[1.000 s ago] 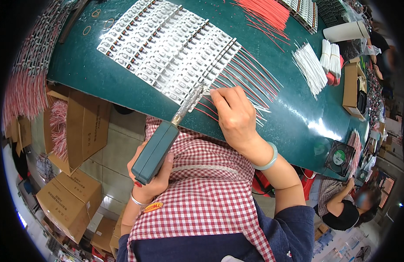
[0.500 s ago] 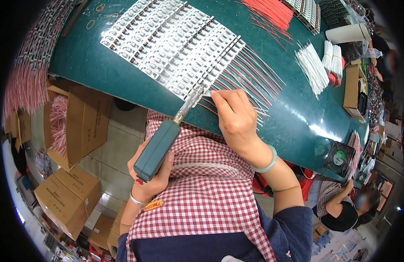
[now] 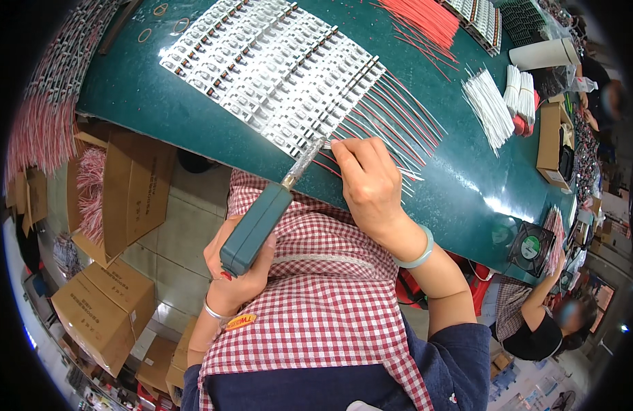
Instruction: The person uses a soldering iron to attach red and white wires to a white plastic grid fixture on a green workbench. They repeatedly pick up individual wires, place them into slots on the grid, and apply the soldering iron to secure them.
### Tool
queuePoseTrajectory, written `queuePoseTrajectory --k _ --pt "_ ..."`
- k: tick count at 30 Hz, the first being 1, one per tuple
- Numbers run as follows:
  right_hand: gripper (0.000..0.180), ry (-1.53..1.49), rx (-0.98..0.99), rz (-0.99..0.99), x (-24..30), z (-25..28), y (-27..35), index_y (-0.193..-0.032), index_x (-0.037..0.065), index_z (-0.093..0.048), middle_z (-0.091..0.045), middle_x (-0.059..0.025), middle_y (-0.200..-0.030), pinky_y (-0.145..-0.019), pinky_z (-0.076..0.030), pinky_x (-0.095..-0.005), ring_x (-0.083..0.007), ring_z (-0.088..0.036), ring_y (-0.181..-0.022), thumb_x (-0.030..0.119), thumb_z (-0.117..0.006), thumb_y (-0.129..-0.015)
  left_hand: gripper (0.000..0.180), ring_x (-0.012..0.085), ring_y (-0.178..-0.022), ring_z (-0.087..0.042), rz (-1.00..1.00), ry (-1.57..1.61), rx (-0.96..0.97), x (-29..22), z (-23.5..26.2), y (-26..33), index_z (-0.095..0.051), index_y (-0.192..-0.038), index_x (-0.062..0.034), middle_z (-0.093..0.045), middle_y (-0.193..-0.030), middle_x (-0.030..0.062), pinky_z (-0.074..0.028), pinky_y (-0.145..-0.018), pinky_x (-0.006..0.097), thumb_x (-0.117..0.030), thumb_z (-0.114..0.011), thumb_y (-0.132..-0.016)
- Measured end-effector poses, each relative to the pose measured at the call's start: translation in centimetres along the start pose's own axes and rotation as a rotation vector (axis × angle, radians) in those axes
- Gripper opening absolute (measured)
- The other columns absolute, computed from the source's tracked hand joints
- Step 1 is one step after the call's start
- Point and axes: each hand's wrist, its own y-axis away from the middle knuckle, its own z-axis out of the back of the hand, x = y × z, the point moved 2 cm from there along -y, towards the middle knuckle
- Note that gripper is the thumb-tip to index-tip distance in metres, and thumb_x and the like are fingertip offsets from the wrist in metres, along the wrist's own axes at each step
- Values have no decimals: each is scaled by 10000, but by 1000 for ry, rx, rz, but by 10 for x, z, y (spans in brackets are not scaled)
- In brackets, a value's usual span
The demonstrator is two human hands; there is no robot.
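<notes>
My left hand (image 3: 237,270) grips the teal handle of a soldering iron (image 3: 261,219). Its metal tip reaches up to the lower edge of a spread of white circuit strips (image 3: 275,68) on the green table (image 3: 145,96). My right hand (image 3: 368,181) rests on the table edge just right of the tip, fingers pinched on a thin wire among the red and white wires (image 3: 391,120) that fan out from the strips. A pale green bangle sits on my right wrist.
Loose red wires (image 3: 426,20) and bundles of white wires (image 3: 491,106) lie farther back. A small fan (image 3: 532,246) stands at the table's right end, where another person (image 3: 535,322) sits. Cardboard boxes (image 3: 104,308) crowd the floor on the left.
The soldering iron's tip and my right hand have shifted slightly along the row of strips; both hands keep their hold.
</notes>
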Motion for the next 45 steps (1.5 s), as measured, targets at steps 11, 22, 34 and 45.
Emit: queuePoseTrajectory --k 11,22,34,45 --pt "280 22 -16 4 2 0 -1 -974 -50 -673 -629 -95 -908 -619 -504 -315 -234 -582 -805 -18 -678 -696 219 231 -705 -674 52 58 -43 16 5 19 -701 -989 51 -687 -883 161 -526 -616 303 -46 -761 -802" --pt "302 -49 -30 8 9 1 5 -1007 -52 -674 -641 -105 -921 -611 -508 -326 -245 -592 -786 -44 -693 -705 244 218 -750 -678 113 99 -25 13 8 22 -684 -1019 48 -684 -920 154 -524 -648 289 -26 -764 -800" --pt "290 -11 -6 32 12 -2 4 -1003 -62 -669 -617 -105 -913 -612 -496 -321 -245 -574 -799 -16 -681 -717 218 227 -760 -688 28 0 -1 6 5 14 -673 -967 55 -690 -925 147 -540 -669 297 5 -754 -771" --pt "271 -2 -10 21 13 -3 4 -982 -57 -672 -619 -104 -912 -616 -498 -322 -244 -575 -800 -10 -676 -715 218 202 -694 -664 65 52 -63 15 9 25 -691 -990 34 -680 -892 122 -520 -610 289 -51 -766 -805"
